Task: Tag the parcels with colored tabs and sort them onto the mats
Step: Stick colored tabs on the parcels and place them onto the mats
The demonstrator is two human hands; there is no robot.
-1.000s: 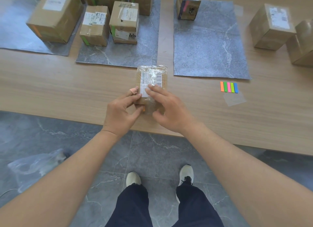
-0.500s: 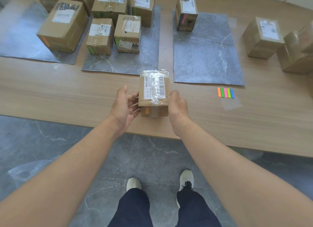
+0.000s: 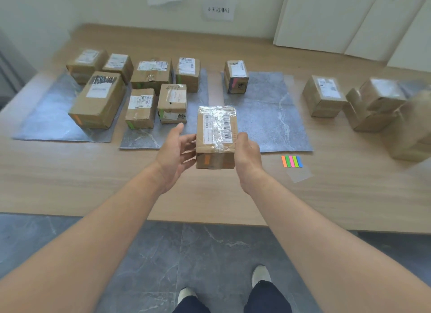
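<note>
Tape-wrapped brown cardboard parcel [image 3: 215, 135]: right hand [image 3: 247, 154] grips right side; left hand [image 3: 173, 152], fingers straight, touches left side.

Both arms extended, left grip [image 3: 174, 153] splayed, right grip [image 3: 247, 154] clasping.

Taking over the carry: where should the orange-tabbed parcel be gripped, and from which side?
Grip the orange-tabbed parcel by its two long side faces, a hand from each side, where the left hand and right hand are. It is narrow, its top is slick tape, and the orange tab faces you.
</note>
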